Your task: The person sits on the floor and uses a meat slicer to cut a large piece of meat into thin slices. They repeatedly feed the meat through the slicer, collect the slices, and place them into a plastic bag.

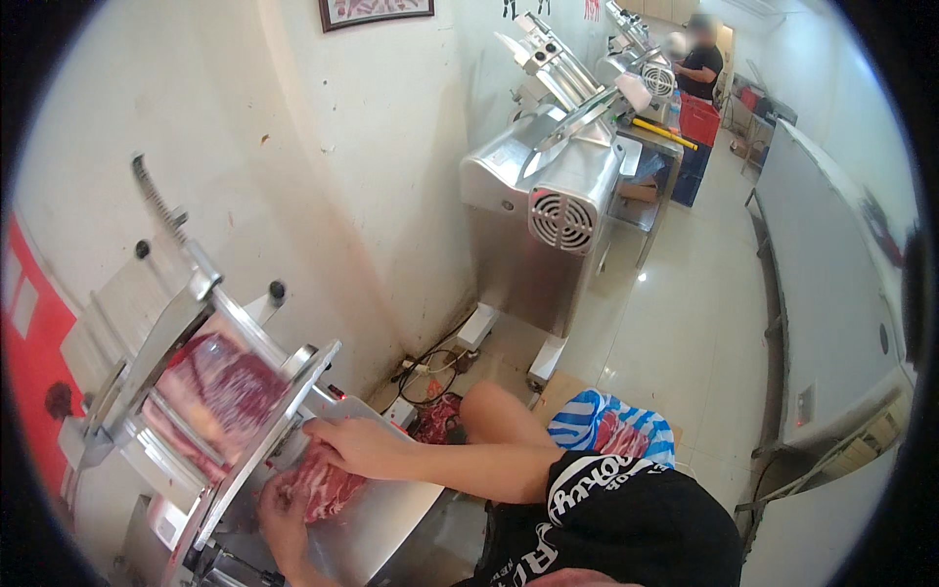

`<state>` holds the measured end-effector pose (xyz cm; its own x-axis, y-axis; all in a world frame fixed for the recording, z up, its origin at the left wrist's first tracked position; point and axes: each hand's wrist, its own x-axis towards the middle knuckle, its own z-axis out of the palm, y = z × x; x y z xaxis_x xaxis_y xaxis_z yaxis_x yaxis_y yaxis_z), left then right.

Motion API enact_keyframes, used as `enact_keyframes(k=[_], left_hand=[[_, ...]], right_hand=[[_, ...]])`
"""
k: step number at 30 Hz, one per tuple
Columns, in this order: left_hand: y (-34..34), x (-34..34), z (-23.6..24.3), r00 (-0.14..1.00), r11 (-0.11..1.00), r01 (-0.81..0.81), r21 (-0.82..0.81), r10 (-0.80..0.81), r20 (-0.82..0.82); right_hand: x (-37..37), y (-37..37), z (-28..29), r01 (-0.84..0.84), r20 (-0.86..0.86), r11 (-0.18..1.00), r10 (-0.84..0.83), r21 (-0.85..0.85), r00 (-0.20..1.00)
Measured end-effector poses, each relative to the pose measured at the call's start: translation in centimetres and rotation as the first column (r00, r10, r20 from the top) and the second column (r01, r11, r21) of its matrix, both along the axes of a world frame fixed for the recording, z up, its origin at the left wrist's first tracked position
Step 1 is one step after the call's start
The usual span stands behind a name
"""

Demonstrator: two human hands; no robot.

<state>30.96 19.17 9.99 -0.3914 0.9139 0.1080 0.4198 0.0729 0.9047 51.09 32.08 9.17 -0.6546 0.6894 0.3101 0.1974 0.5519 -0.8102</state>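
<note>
A pile of thin red-and-white meat slices (331, 486) lies on the metal tray (391, 533) of a meat slicer. My left hand (284, 501) is curled around the pile's near left side. From the right, my right hand (344, 445) grips the pile's upper edge, close beside the slicer's round blade (264, 440). Both hands' fingertips are partly hidden by the meat and the blade guard. Behind the blade, a large marbled block of meat (223, 391) rests in the slicer's carriage (156, 430).
A blue-and-white striped bag (577, 421) with meat sits to my right. More red meat (437, 419) lies low by the wall, near cables (430, 367). A second slicer (543, 186) stands ahead on a metal stand. A white chest freezer (831, 264) lines the right; a person (701, 68) stands far back.
</note>
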Motion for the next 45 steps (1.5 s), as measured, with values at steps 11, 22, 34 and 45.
enact_keyframes(k=[11,22,34,45], left_hand=[[-0.6,-7.0,0.6,0.996,0.946,-0.086,0.313,0.075,0.047],[-0.4,-5.7,-2.1,0.099,0.89,-0.332,0.312,-0.296,0.95],[-1.6,3.5,-0.4,0.923,0.997,-0.062,0.037,0.044,0.382],[-2.4,1.5,1.7,0.985,0.988,-0.151,0.024,0.148,0.091]], right_hand=[[0.6,-0.6,-3.1,0.06,0.105,0.862,-0.13,0.503,0.986],[0.8,-0.9,-2.7,0.054,0.126,0.875,-0.129,0.481,0.984],[-1.2,-3.0,2.8,-0.217,-0.234,0.975,0.199,-0.053,0.952],[4.0,-0.2,-0.4,0.081,0.226,0.921,-0.178,0.381,0.958]])
